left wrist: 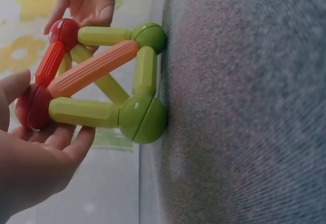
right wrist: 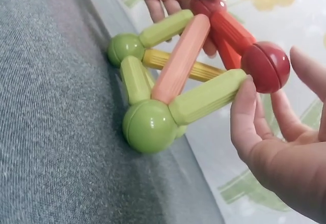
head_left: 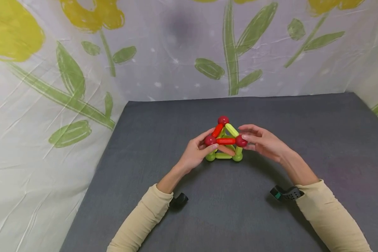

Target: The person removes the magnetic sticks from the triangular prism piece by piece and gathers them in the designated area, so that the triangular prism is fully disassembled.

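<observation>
Grey table against a flowered backdrop

A dark grey, felt-like tabletop (head_left: pixel 302 140) fills the foreground — behind and to both sides hangs a creased white cloth (head_left: pixel 176 45) printed with yellow flowers (head_left: pixel 9 31) and green stems and leaves (head_left: pixel 230 52), under soft, even light.

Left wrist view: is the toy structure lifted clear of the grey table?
No, the two green balls at the base of the structure rest on the grey table, with no gap showing.
</observation>
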Demonstrator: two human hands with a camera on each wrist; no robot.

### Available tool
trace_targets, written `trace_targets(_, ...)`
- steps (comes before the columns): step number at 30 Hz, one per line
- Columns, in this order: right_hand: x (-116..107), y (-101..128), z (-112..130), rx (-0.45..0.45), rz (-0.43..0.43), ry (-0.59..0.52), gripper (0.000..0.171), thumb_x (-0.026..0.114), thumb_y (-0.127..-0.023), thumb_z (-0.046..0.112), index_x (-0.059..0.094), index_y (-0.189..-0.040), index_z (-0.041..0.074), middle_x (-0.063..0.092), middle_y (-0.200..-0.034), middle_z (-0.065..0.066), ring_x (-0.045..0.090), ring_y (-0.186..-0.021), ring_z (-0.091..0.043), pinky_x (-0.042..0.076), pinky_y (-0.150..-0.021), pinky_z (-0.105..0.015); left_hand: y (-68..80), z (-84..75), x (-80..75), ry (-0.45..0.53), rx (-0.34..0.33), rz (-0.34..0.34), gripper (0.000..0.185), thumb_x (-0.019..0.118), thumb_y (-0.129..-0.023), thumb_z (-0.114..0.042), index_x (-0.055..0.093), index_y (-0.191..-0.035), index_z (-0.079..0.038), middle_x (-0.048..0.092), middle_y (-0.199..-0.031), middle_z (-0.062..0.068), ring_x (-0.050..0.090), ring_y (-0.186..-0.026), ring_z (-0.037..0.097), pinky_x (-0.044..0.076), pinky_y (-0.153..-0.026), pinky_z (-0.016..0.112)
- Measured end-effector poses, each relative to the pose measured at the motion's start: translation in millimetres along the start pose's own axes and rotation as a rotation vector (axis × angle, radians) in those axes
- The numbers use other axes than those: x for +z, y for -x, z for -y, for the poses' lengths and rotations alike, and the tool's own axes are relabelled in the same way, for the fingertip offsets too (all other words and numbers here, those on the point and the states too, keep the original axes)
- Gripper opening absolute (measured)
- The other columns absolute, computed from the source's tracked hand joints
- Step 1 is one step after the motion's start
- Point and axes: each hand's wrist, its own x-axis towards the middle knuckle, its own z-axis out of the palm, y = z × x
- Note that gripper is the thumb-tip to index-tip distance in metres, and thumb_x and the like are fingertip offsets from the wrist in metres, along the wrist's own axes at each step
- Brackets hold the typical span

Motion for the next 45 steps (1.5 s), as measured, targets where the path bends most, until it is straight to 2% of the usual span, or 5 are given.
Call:
trace_targets(6, -0.4, 2.5, -1.0, -0.041, -0.007, 0.143, 0.045, 0.060, -0.093, 0.004, 0.039, -0.133, 0.000, 0.042, -0.127, -0.012, 0.050, -0.110, -0.024, 0.049, -0.090, -0.030, 0.7, -1.7, 1.3, -0.026, 0.025, -0.021, 0.057, 0.064, -0.092, -0.008, 0.042, -0.144, -0.007, 0.050, -0.135, 0.014, 0.058, -0.109, 0.024, 0.050, -0.090, 0.030)
trace_targets(11, 3.9, 5.2, -1.9, -0.083, -0.029, 0.311, 0.048, 0.068, -0.088, 0.004, 0.044, -0.129, -0.003, 0.046, -0.126, -0.015, 0.049, -0.110, -0.029, 0.051, -0.087, -0.031, 2.4, -1.7, 2.0, -0.036, 0.013, -0.029, 0.057, 0.065, -0.092, -0.009, 0.043, -0.144, -0.009, 0.050, -0.136, 0.012, 0.058, -0.110, 0.023, 0.049, -0.090, 0.030)
trace_targets(19, 5.5, 5.5, -2.4, -0.143, -0.035, 0.411, 0.044, 0.071, -0.085, 0.003, 0.051, -0.123, -0.006, 0.053, -0.118, -0.018, 0.055, -0.101, -0.028, 0.053, -0.080, -0.030, 1.9, -0.2, 1.8, -0.049, 0.010, -0.026, 0.058, 0.066, -0.091, -0.013, 0.044, -0.144, -0.012, 0.051, -0.136, 0.010, 0.058, -0.107, 0.023, 0.050, -0.089, 0.030)
trace_targets(31, 4.6, 5.9, 1.3, -0.151, -0.052, 0.472, 0.042, 0.073, -0.085, 0.008, 0.055, -0.122, -0.004, 0.056, -0.114, -0.016, 0.055, -0.100, -0.031, 0.053, -0.078, -0.030, 1.1, -0.3, 0.9, -0.066, 0.039, -0.014, 0.059, 0.066, -0.091, -0.010, 0.043, -0.144, -0.010, 0.050, -0.137, 0.011, 0.058, -0.108, 0.022, 0.050, -0.088, 0.028)
trace_targets(45, -1.5, 4.8, 0.0, -0.147, 0.005, 0.440, 0.042, 0.066, -0.090, 0.006, 0.051, -0.127, -0.006, 0.055, -0.118, -0.018, 0.057, -0.101, -0.026, 0.052, -0.083, -0.029, 1.5, 1.9, 1.9, -0.060, 0.054, -0.009, 0.059, 0.066, -0.091, -0.008, 0.041, -0.145, -0.008, 0.049, -0.136, 0.014, 0.058, -0.110, 0.023, 0.049, -0.091, 0.029)
